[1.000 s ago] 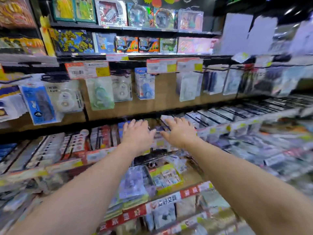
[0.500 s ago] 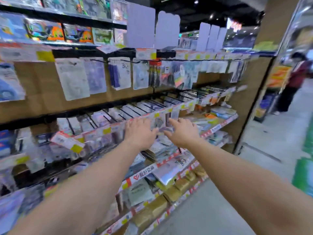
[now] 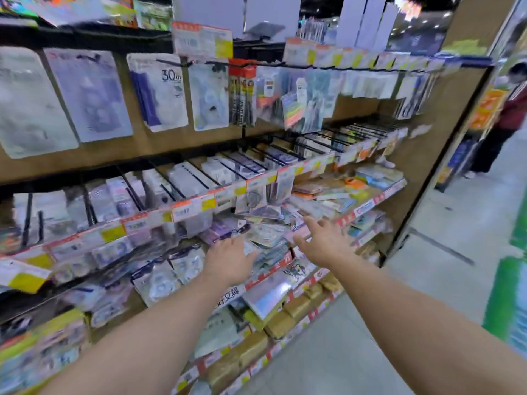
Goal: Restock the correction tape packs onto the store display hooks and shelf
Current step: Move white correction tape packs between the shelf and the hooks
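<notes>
Both my arms reach toward a store display. My left hand [image 3: 229,259] is spread, fingers straight, over a loose pile of clear-fronted packs [image 3: 265,223] on the lower shelf [image 3: 368,206]. My right hand [image 3: 322,240] hovers just to its right with fingers extended, holding nothing. Correction tape packs [image 3: 159,277] with round white reels lie on the shelf to the left of my left hand. More packs hang from display hooks [image 3: 171,62] on the brown back panel above, one marked 30m [image 3: 161,91].
A slanted rack with black wire dividers [image 3: 199,178] and price tags [image 3: 191,208] overhangs the pile. Brown packages [image 3: 242,354] fill the bottom shelf. The aisle floor [image 3: 427,252] opens to the right, where a person in red [image 3: 510,109] stands beyond the shelf end.
The view has swung right along the shelving. Both hands have dropped from the slanted rack's front edge to the pile on the shelf below, still holding nothing.
</notes>
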Demonstrator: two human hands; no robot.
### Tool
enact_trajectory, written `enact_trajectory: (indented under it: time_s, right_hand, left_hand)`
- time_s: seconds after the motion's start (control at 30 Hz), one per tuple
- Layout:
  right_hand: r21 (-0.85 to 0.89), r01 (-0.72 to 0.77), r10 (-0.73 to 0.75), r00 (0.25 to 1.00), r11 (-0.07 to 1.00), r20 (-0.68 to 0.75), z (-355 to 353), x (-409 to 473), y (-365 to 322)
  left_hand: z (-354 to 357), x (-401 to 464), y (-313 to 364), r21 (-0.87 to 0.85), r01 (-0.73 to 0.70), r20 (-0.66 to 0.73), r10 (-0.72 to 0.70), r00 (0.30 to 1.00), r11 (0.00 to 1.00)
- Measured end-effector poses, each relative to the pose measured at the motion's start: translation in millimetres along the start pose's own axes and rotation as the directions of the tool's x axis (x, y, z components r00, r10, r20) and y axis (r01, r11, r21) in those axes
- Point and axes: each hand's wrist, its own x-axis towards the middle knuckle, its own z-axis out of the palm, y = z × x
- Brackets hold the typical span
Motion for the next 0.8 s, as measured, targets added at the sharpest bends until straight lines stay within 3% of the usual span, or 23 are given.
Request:
enact_trajectory:
  time_s: [0.4,0.67,0.8]
  right_hand:
    - [-0.007,0.023,-0.021,0.983,1.000,0.180,54,106,-25]
    - [-0.010,0.118,-0.111,0.956,0.993,0.272,81,168,-30]
    - [-0.050,0.175,-0.147,0.928,0.983,0.344,88,195,-31]
  left_hand:
    - [44,95,-29,-0.279,0.336,0.166,-0.299,0.940,0.900]
    - [65,120,-21,-0.306,0.514,0.207,-0.471,0.857,0.801]
    - [71,127,-14,-0.416,0.598,0.291,-0.523,0.801,0.685]
